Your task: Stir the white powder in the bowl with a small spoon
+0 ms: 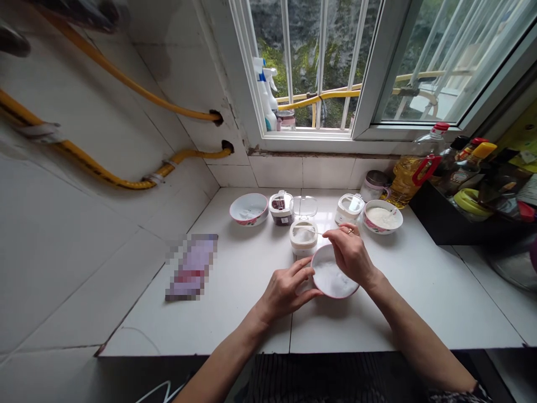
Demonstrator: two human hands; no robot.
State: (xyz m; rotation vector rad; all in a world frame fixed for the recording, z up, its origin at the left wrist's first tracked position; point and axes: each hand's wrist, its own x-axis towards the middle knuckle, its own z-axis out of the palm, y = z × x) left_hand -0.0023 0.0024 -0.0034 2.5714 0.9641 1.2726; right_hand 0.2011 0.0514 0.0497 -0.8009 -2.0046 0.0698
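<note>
My left hand (287, 288) is closed on the rim and side of a bowl (333, 282) with a pink edge; white powdery or grainy stuff lies in it. Above the bowl, my right hand (350, 254) pinches a thin, pale spoon (314, 230). The spoon's far end reaches over a square seasoning jar (304, 246) holding white grains, and whether it touches them I cannot tell. The jar's clear lid (305, 206) stands flipped up behind it. Part of the bowl is hidden under my right hand.
Behind stand a jar with dark contents (281, 212), another white jar (349, 210), a flowered bowl (249, 215) and a bowl of white powder (382, 221). An oil bottle (409, 173) and a black rack (438, 221) stand right. A blurred purple item (193, 266) lies left.
</note>
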